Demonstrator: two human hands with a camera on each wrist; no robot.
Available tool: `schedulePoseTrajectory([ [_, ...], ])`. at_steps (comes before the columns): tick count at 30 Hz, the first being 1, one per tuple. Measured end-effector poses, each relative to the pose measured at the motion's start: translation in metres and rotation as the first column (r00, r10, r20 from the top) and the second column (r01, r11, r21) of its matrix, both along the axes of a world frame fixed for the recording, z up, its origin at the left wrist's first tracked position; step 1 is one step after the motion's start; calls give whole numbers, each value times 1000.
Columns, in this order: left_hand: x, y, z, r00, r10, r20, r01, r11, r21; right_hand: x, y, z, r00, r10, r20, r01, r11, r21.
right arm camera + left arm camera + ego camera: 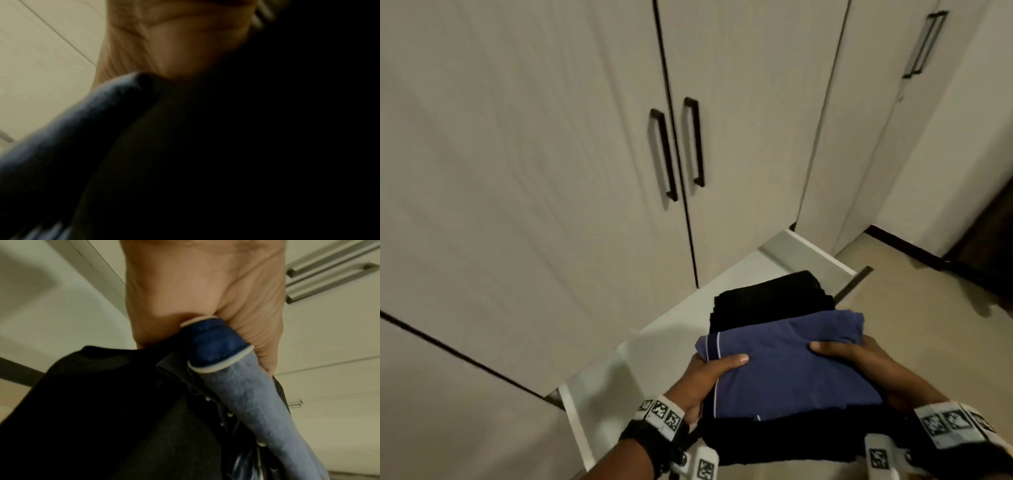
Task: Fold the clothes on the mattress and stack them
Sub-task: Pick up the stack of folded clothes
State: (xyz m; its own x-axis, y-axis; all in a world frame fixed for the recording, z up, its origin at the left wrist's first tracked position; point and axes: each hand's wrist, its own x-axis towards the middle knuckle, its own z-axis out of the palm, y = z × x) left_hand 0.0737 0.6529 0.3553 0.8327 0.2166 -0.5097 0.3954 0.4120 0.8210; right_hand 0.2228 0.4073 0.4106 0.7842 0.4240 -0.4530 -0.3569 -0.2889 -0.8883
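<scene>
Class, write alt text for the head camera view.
Left hand and right hand grip a folded blue garment stacked on black clothes, above an open white drawer holding folded black clothes.

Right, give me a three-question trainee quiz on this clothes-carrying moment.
1. True or false: both hands hold the stack of folded clothes.
2. What colour is the top folded garment? A blue, B red, C green.
3. What already lies in the open white drawer?

Key
1. True: left hand and right hand grip it, thumbs on top.
2. A.
3. A pile of black folded clothes.
</scene>
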Motion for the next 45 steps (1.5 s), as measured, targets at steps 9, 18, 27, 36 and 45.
schedulePoseTrajectory([
  [9, -38, 111, -72, 916, 304, -260, -341, 934, -109, 60, 192, -94, 912, 387, -136, -401, 911, -94],
  [18, -66, 142, -166, 779, 449, -437, -526, 848, -67, 57, 273, -221, 808, 523, -271, -569, 813, -125],
  [27, -70, 175, -227, 744, 390, -543, -486, 873, -39, 56, 302, -287, 800, 502, -329, -565, 815, -128],
  [36, -85, 181, -284, 716, 325, -617, -307, 941, 140, 35, 314, -355, 772, 621, -132, -628, 714, -311],
  [45, -101, 187, -333, 705, 371, -605, -185, 919, 348, 31, 316, -365, 696, 715, -72, -611, 536, -582],
])
